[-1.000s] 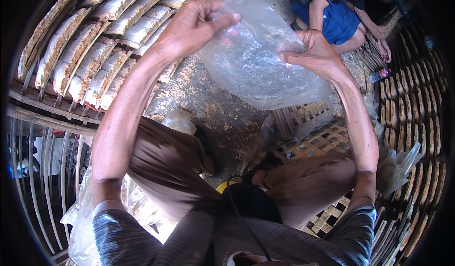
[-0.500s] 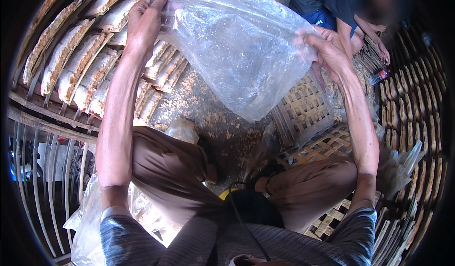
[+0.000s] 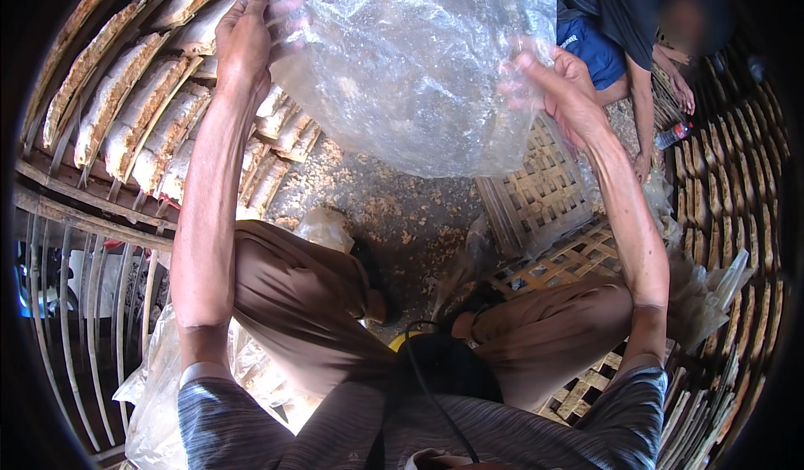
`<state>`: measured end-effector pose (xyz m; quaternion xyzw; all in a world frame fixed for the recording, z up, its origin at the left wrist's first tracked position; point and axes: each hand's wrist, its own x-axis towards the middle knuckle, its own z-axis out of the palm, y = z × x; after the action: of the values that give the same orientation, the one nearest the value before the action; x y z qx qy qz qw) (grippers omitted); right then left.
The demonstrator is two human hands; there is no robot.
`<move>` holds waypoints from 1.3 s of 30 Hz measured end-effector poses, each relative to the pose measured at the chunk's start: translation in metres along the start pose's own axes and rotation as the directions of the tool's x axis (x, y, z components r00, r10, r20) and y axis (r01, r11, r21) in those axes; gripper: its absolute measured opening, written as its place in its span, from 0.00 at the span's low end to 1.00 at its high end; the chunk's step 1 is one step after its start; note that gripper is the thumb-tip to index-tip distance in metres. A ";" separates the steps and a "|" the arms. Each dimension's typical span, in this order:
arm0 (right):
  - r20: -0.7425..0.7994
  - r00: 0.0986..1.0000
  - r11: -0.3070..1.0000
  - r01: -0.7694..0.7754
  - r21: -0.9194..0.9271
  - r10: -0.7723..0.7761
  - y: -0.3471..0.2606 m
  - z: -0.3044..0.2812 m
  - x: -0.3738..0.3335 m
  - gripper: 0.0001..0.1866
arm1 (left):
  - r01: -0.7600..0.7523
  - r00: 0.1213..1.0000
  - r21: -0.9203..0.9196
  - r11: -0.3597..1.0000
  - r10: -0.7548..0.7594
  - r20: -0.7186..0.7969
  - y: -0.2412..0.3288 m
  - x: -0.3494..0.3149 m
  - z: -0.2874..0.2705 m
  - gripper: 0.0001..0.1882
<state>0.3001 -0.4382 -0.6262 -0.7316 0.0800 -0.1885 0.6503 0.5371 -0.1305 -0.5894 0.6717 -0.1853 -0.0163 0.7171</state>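
A large clear plastic sheet or bag (image 3: 410,76) is stretched out in front of me, lifted off the ground. My left hand (image 3: 244,44) pinches its left edge, thumb on the near side and fingers showing faintly through the film. At the right edge my right hand (image 3: 565,93) grips the plastic between thumb and fingers, some fingertips seen through it. The sheet's lower edge hangs in a loose curve above the littered ground. Its upper part runs out of the picture, so I cannot tell where the opening is.
Racks of split, pale-crusted pieces (image 3: 113,101) stand at left, with more slatted rows (image 3: 737,185) at right. A woven bamboo panel (image 3: 540,185) lies ahead of my right knee. Another person (image 3: 611,26) sits at the upper right near a bottle (image 3: 672,135). Crumbs cover the ground (image 3: 368,193).
The plastic has spread wider and its hanging lower corner has risen into a rounded edge. My left hand shifted slightly left. The other person's arm now reaches lower.
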 end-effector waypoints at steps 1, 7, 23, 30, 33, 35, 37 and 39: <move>0.034 0.999 0.987 0.020 -0.160 -0.014 0.004 0.001 0.001 0.23 | -0.024 0.999 -0.087 0.996 0.027 0.035 -0.001 0.001 -0.001 0.24; -0.241 0.970 0.993 0.059 0.098 -0.034 0.014 -0.014 0.012 0.21 | -0.103 0.888 0.200 0.974 0.000 0.460 -0.005 -0.003 -0.007 0.29; -0.372 0.914 0.917 0.001 0.400 0.161 0.006 -0.020 0.013 0.24 | -0.034 0.847 0.216 0.976 -0.087 0.525 0.004 -0.019 0.013 0.22; -0.262 0.935 0.829 -0.058 0.556 0.241 0.022 -0.046 0.020 0.22 | -0.159 0.788 0.290 0.944 -0.056 0.613 -0.003 -0.022 0.016 0.22; -0.096 0.964 0.800 -0.147 0.582 0.247 0.004 -0.030 0.017 0.20 | -0.078 0.856 0.218 0.973 -0.047 0.516 -0.001 -0.021 0.011 0.18; -0.080 0.967 0.869 -0.181 0.460 0.243 0.007 -0.033 0.012 0.20 | -0.038 0.878 0.130 0.991 -0.029 0.478 0.000 -0.016 0.013 0.18; -0.100 0.960 0.896 -0.201 0.396 0.260 0.018 -0.039 0.013 0.19 | 0.087 0.899 0.070 0.994 -0.108 0.424 0.001 -0.015 0.012 0.20; -0.131 0.948 0.883 -0.214 0.418 0.291 0.022 -0.043 0.017 0.18 | 0.103 0.888 0.054 0.993 -0.116 0.445 -0.013 -0.002 0.007 0.23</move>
<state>0.3021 -0.4872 -0.6414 -0.5457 0.1967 -0.1830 0.7937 0.5362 -0.1375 -0.6022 0.6697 -0.3074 -0.2078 0.6433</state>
